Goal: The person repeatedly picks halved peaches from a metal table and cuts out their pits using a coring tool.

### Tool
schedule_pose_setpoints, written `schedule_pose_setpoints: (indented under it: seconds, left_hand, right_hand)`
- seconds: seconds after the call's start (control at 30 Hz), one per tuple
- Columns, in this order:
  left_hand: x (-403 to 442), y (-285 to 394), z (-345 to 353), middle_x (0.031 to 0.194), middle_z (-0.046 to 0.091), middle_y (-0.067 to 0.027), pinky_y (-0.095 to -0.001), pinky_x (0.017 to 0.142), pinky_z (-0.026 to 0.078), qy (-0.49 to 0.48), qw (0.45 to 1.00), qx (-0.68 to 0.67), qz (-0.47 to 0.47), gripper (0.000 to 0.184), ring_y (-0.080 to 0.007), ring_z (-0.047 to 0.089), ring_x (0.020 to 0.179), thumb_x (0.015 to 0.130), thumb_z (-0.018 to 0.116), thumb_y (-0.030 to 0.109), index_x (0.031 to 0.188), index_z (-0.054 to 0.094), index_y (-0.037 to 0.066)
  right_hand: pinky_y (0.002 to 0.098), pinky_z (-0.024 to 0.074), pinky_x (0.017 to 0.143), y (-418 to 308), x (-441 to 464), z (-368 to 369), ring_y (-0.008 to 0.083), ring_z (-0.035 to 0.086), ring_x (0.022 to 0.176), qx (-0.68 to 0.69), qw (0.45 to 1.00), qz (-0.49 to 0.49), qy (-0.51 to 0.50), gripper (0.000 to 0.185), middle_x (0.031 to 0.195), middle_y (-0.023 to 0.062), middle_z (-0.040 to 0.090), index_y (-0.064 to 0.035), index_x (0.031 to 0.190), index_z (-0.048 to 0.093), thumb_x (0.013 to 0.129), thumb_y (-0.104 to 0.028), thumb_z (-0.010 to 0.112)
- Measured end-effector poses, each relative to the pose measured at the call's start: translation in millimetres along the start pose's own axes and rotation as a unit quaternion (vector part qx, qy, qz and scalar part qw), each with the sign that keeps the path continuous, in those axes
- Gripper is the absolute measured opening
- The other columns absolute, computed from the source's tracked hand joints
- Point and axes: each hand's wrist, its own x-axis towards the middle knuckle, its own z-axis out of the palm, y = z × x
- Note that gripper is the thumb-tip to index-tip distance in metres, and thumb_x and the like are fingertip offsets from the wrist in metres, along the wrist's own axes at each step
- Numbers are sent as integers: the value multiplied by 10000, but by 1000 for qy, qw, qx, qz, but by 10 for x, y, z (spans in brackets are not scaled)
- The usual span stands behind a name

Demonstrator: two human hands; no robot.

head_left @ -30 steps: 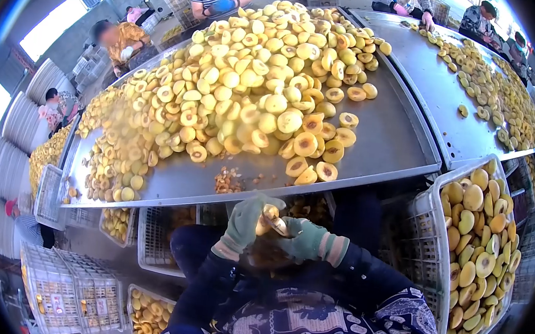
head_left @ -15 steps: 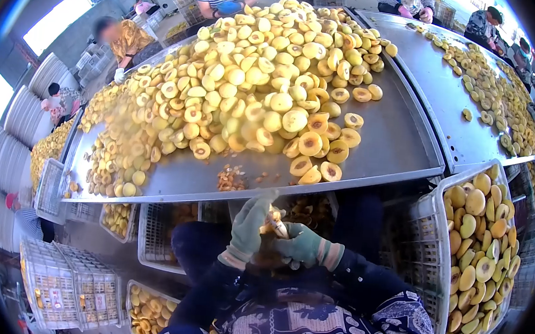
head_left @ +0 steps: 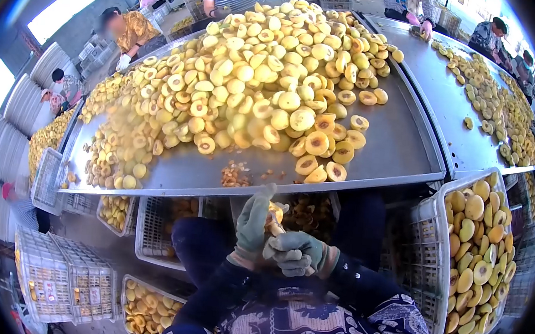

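Note:
My left hand [head_left: 252,227], in a grey-green glove, is closed around a yellow peach half [head_left: 275,213] just in front of the table edge. My right hand [head_left: 297,252], gloved alike, is curled into a grip close against it. A short tool [head_left: 275,228] with a pale shaft sticks out of the right fist toward the fruit; its exact kind is hard to make out. Beyond both hands, a heap of peach halves [head_left: 242,83] covers much of the metal table [head_left: 401,140]. A few brown pits [head_left: 235,174] lie near its front edge.
A plastic crate [head_left: 442,268] full of peach halves stands at my right. More crates sit under the table and at lower left, among them a white stack [head_left: 64,280]. Several co-workers sit around the tables. A second metal table [head_left: 426,73] bears more fruit.
My left hand has risen slightly with the peach half. My right hand has turned, its fingers now more curled and facing me. The view has shifted a little.

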Motion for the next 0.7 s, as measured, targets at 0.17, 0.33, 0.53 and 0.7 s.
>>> schedule_pose_setpoints:
  seconds: [0.17, 0.33, 0.53, 0.7]
  left_hand:
    - [-33, 110, 53, 977, 643, -88, -287, 734, 557, 50, 996, -74, -22, 313, -99, 545, 660, 953, 548, 152, 1248, 563, 47]
    - [149, 135, -509, 1396, 404, -150, -271, 719, 610, 116, 961, 161, 194, 336, -223, 632, 1006, 990, 488, 167, 1273, 510, -12]
    - [423, 975, -1828, 1192, 593, -130, -340, 757, 560, 218, 876, 396, 169, 354, -258, 613, 1019, 912, 612, 202, 1220, 578, 30]
    - [1009, 917, -1655, 1093, 638, -169, -395, 863, 489, 64, 673, 698, 237, 328, -345, 605, 996, 834, 668, 198, 1132, 641, 62]
  right_hand:
    - [214, 416, 351, 188, 176, -18, 43, 430, 361, 143, 981, -65, -115, 291, 516, -62, 470, 50, 1102, 547, 986, -196, 448]
    - [225, 427, 358, 209, 241, -51, 69, 453, 378, 129, 974, -83, -168, 276, 532, -43, 497, 60, 1066, 551, 972, -188, 473]
    - [170, 399, 397, -77, 74, -383, 46, 440, 424, 86, 978, -72, 174, 260, 590, -46, 512, 6, 1041, 581, 972, -229, 493]
    - [180, 353, 416, -198, 177, -338, 40, 413, 464, 21, 953, -81, 292, 219, 598, -47, 482, -18, 995, 590, 928, -225, 581]
